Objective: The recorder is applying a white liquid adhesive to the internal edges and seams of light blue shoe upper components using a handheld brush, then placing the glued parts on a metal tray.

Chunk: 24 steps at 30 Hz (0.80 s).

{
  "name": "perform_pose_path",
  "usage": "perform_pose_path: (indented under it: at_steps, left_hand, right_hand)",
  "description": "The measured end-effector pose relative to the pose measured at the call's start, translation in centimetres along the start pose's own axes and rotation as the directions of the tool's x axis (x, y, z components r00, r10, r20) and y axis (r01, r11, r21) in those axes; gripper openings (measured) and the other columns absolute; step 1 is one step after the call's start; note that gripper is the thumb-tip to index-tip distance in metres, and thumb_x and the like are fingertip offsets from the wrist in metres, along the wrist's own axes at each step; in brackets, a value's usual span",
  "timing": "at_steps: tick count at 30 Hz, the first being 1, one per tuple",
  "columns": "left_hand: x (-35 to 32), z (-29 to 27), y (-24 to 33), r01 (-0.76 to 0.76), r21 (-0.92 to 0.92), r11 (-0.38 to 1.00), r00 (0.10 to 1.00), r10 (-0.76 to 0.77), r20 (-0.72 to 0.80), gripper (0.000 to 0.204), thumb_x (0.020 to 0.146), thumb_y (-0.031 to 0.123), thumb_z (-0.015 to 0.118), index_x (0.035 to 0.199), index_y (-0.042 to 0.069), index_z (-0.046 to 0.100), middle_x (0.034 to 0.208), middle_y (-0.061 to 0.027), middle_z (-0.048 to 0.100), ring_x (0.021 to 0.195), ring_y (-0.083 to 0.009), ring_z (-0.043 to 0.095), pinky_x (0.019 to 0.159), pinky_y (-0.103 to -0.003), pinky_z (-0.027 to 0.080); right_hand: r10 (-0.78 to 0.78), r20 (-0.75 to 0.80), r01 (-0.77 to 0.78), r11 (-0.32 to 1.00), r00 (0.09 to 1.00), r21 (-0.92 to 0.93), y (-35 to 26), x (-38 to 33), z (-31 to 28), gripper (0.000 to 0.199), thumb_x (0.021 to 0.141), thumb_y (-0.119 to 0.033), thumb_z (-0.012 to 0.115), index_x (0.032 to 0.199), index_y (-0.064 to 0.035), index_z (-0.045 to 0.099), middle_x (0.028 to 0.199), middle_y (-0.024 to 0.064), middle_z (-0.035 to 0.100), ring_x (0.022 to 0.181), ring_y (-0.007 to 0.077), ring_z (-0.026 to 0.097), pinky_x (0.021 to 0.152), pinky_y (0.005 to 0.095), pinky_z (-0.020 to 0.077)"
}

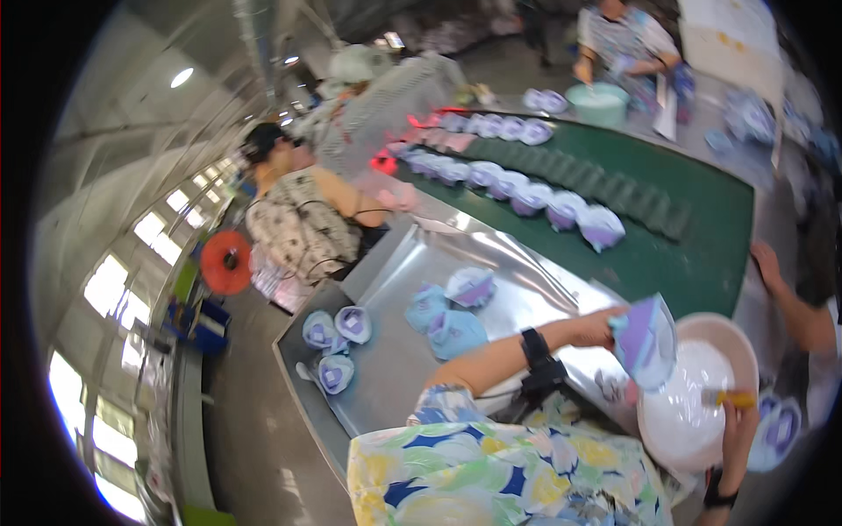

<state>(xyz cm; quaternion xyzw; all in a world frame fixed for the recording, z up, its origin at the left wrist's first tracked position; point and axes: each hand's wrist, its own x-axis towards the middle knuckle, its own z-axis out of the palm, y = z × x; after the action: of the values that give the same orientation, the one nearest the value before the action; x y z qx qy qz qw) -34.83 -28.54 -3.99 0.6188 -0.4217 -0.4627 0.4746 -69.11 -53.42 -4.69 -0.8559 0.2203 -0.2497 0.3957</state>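
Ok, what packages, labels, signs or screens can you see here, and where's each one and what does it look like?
Large pale sheet or board: top right, behind the green belt, whitish with small yellow marks; too blurred to tell whether it is a sign.
White paper sheet: upright at the belt's far end, beside the pale green tub.
No packages or screens can be made out.

The bare sheet-metal surface looks smooth and brushed, with a dull silvery sheen. The green conveyor belt appears matt and rubbery. The round pale basin looks like smooth plastic, its white contents glossy. The lilac and light-blue shoe upper looks soft and matt.
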Motion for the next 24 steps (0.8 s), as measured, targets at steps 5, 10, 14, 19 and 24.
perform_pose_path:
  at_steps: [5, 10, 14, 19, 24]
  left_hand:
    - [-0.5, -2.4, -2.9, -0.007, 0.358, 0.934, 1.000, 0.013, -0.015, 0.062, 0.082, -0.002, 0.073, 0.140, 0.005, 0.051, 0.130, -0.0076, 0.061, 0.112, -0.0187, 0.061, 0.094, -0.033, 0.054]
    - [3.7, -0.8, 0.0, 0.036, 0.027, 0.999, 0.992, -0.039, 0.121, 0.045, 0.088, -0.001, 0.071, 0.132, 0.006, 0.060, 0.119, -0.0030, 0.067, 0.108, -0.0117, 0.061, 0.095, -0.030, 0.052]
    - [4.9, 0.6, -0.3, -0.039, 0.137, 0.990, 0.992, 0.022, 0.126, 0.046, 0.087, 0.000, 0.074, 0.129, 0.009, 0.060, 0.117, 0.0008, 0.067, 0.105, -0.0089, 0.062, 0.094, -0.029, 0.053]
    - [5.5, 3.0, -2.8, -0.198, -0.227, 0.953, 0.979, 0.183, -0.089, 0.041, 0.092, 0.002, 0.068, 0.131, 0.009, 0.058, 0.119, -0.0006, 0.065, 0.108, -0.0133, 0.063, 0.095, -0.032, 0.054]
    - [6.3, 4.8, -4.0, -0.397, -0.199, 0.896, 0.914, 0.367, -0.170, 0.042, 0.097, 0.009, 0.062, 0.137, 0.008, 0.051, 0.129, -0.0055, 0.061, 0.117, -0.0191, 0.062, 0.100, -0.037, 0.053]
  right_hand:
    - [-0.018, 0.019, 0.017, 0.998, 1.000, 0.062, -4.1, 3.2, 0.5, 0.012, 0.090, -0.006, 0.069, 0.099, 0.0010, 0.067, 0.096, 0.0136, 0.071, 0.091, 0.0273, 0.067, 0.083, 0.0354, 0.0509]
    - [-0.140, -0.116, 0.162, 0.964, 0.983, 0.212, -7.1, 6.3, -0.5, 0.017, 0.091, -0.010, 0.071, 0.104, -0.0015, 0.063, 0.092, 0.0096, 0.069, 0.086, 0.0215, 0.066, 0.080, 0.0316, 0.0508]
    - [-0.113, -0.109, 0.131, 0.975, 0.988, 0.179, -8.0, 5.9, -0.1, 0.019, 0.092, -0.012, 0.071, 0.105, -0.0028, 0.060, 0.085, 0.0097, 0.068, 0.078, 0.0190, 0.066, 0.073, 0.0304, 0.0512]
    - [0.068, -0.259, -0.017, 0.980, 0.963, 0.197, -6.5, 5.4, 1.0, 0.024, 0.091, -0.016, 0.073, 0.102, 0.0011, 0.060, 0.081, 0.0118, 0.068, 0.072, 0.0182, 0.067, 0.067, 0.0298, 0.0516]
    - [0.312, -0.328, -0.185, 0.912, 0.891, 0.367, -4.4, 4.4, 2.6, 0.033, 0.089, -0.022, 0.075, 0.099, 0.0054, 0.060, 0.082, 0.0135, 0.069, 0.070, 0.0180, 0.067, 0.064, 0.0283, 0.0527]
